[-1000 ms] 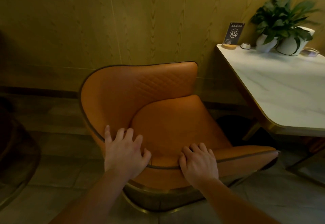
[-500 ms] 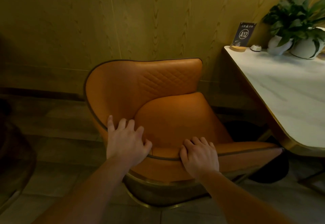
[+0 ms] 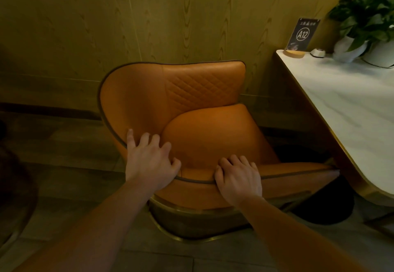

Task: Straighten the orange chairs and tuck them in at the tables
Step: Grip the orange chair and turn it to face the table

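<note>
An orange leather chair (image 3: pixel 191 101) with a quilted back, dark piping and a brass-coloured base stands in front of me, its seat facing right toward the white marble table (image 3: pixel 345 109). My left hand (image 3: pixel 149 160) grips the chair's near rim, fingers spread over the inner side and thumb along the piping. My right hand (image 3: pixel 238 177) grips the same rim further right, fingers curled over onto the seat cushion. The chair's right arm tip lies at the table's edge.
On the table's far end stand an "A12" sign (image 3: pixel 300 35), a small white button (image 3: pixel 317 52) and two potted plants (image 3: pixel 366 22). A wood-panelled wall runs behind the chair. The table's dark round base (image 3: pixel 326 207) sits on the tiled floor. Another dark piece of furniture (image 3: pixel 12 186) is at the left.
The chair has shifted right, closer to the table, its arm tip now reaching the table's edge. Both hands keep their hold on the rim.
</note>
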`<move>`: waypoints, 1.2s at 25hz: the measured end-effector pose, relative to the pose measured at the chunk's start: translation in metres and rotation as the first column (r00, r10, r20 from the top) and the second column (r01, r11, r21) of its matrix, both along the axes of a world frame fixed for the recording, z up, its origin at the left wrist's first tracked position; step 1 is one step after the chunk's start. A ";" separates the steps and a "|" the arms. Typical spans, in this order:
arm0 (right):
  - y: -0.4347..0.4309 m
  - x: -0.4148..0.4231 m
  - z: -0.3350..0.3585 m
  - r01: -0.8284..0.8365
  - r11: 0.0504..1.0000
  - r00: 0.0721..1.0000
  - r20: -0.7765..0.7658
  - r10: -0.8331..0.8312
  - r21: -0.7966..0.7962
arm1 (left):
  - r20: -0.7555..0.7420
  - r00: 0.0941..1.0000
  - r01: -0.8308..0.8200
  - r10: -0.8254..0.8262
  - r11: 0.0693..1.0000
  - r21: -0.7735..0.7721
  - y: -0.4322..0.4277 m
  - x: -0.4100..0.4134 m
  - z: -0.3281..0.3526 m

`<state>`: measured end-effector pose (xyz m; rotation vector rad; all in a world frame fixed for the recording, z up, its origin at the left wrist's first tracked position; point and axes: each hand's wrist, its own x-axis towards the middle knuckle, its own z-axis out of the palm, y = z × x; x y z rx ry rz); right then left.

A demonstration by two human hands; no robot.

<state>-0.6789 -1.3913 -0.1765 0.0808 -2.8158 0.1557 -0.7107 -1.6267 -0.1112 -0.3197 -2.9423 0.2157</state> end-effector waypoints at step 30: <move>0.004 -0.043 0.044 0.010 0.988 0.891 0.450 0.061 -0.154 | 0.263 0.965 -0.047 0.016 0.993 0.110 -0.015 -0.010 0.047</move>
